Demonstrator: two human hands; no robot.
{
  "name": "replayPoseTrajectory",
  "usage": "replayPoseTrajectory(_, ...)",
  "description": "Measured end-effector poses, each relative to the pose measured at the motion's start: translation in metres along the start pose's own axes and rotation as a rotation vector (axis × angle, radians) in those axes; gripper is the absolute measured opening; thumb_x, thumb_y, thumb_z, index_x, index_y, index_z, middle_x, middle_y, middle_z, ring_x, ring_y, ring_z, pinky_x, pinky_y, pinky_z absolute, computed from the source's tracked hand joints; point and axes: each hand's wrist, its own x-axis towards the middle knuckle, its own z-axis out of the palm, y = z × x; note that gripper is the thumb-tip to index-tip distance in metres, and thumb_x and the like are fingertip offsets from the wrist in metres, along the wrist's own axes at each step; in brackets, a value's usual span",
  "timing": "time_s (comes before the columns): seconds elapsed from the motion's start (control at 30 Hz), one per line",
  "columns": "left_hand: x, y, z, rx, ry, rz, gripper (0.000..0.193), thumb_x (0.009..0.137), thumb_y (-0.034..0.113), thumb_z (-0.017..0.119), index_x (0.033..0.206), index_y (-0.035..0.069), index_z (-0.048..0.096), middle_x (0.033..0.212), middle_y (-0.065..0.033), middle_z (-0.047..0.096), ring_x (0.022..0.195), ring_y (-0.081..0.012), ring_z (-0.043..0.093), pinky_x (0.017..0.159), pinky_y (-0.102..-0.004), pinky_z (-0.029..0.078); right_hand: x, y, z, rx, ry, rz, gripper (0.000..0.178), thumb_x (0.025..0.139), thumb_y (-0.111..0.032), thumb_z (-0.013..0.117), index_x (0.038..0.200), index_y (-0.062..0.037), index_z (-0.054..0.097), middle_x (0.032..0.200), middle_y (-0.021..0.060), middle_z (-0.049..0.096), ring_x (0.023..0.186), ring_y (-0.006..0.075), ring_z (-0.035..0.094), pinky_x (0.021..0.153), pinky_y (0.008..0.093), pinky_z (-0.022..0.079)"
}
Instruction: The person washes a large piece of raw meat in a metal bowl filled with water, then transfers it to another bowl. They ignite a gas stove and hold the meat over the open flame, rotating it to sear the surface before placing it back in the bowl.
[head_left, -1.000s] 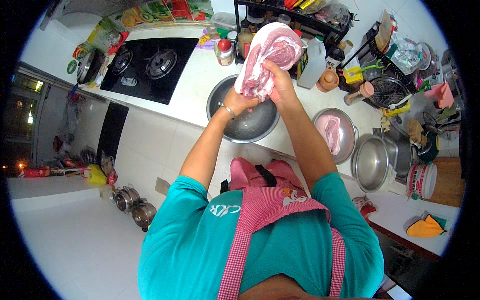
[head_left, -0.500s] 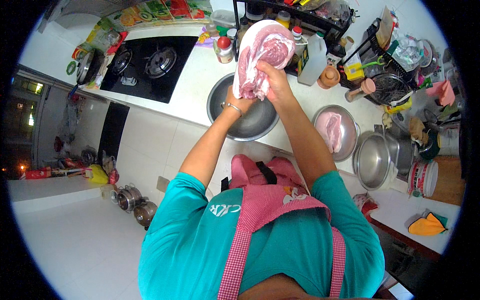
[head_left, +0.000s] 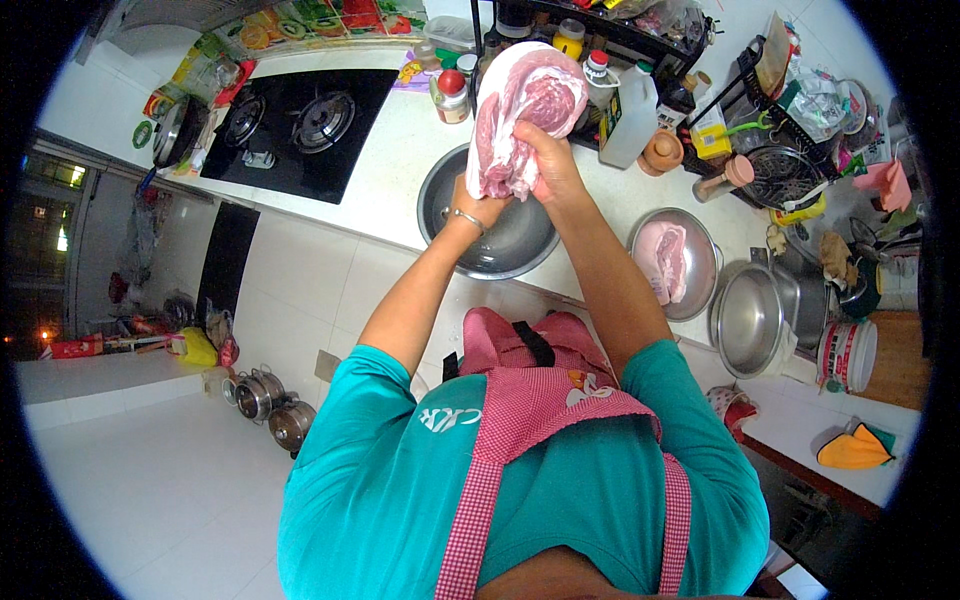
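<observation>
Pinching the meat (head_left: 517, 105) by its near end, the left hand (head_left: 487, 207) and right hand (head_left: 556, 170) share a grip, its long axis reaching forward beyond them

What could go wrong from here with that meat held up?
1. The raw meat looks slippery and could slide from the left hand and right hand, perhaps hitting the dark bowl.
2. Its folded upper part could flop open and upset the grip.
3. Swinging it forward might knock the red-capped bottle, though depth is hard to judge here.
</observation>
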Motion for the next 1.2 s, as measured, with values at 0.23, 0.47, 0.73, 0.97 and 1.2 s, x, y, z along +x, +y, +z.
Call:
replayPoseTrajectory(0.23,0.001,0.011,-0.002,0.047,-0.003,-0.071,0.043,0.065,0.01,0.076,0.105,0.004,0.062,0.098,-0.0171,0.067,0.093,-0.0312,0.065,0.079,-0.0363,0.05,-0.003,-0.001,-0.004,-0.014,0.038,0.005,0.044,0.078,-0.002,0.067,0.119,0.0001,0.052,0.108,0.0111,0.062,0.097,0.0222,0.063,0.087,0.0383,0.053)
replayPoseTrajectory(0.47,-0.003,-0.061,-0.014,-0.097,-0.341,-0.162,0.099,0.051,0.019,0.088,0.135,0.003,0.038,0.138,-0.0164,0.038,0.124,-0.0319,0.043,0.103,-0.0387,0.037,-0.016,-0.006,-0.01,-0.049,0.056,-0.014,0.043,0.075,0.001,0.069,0.116,-0.002,0.054,0.105,0.0096,0.063,0.092,0.0213,0.064,0.083,0.0362,0.054)
replayPoseTrajectory(0.73,-0.032,-0.052,0.024,0.424,-0.285,-0.167,0.051,0.065,0.02,0.08,0.114,0.021,0.065,0.132,-0.0119,0.05,0.125,-0.0303,0.042,0.106,-0.0389,0.034,-0.104,-0.127,-0.076,-0.501,0.338,0.266,0.049,0.069,-0.006,0.075,0.114,-0.0023,0.057,0.099,0.0082,0.065,0.088,0.0208,0.065,0.079,0.0353,0.054)
replayPoseTrajectory(0.97,-0.045,-0.022,0.095,0.1,-0.32,-0.21,0.031,0.074,0.015,0.071,0.105,0.014,0.067,0.108,-0.0063,0.065,0.099,-0.0214,0.059,0.09,-0.0328,0.045,-0.189,-0.192,-0.187,-1.024,0.545,0.018,0.047,0.068,-0.003,0.072,0.113,-0.0011,0.058,0.105,0.0085,0.064,0.093,0.0207,0.062,0.084,0.0323,0.049)
replayPoseTrajectory(1.2,-0.073,0.035,0.23,-0.144,-0.593,-0.465,0.061,0.073,0.019,0.074,0.128,0.005,0.05,0.116,-0.0153,0.06,0.098,-0.0226,0.061,0.085,-0.032,0.048,-0.212,-0.179,-0.284,-1.279,0.585,0.549,0.059,0.064,-0.023,0.079,0.114,0.0016,0.059,0.11,0.0148,0.064,0.1,0.023,0.062,0.088,0.0347,0.047)
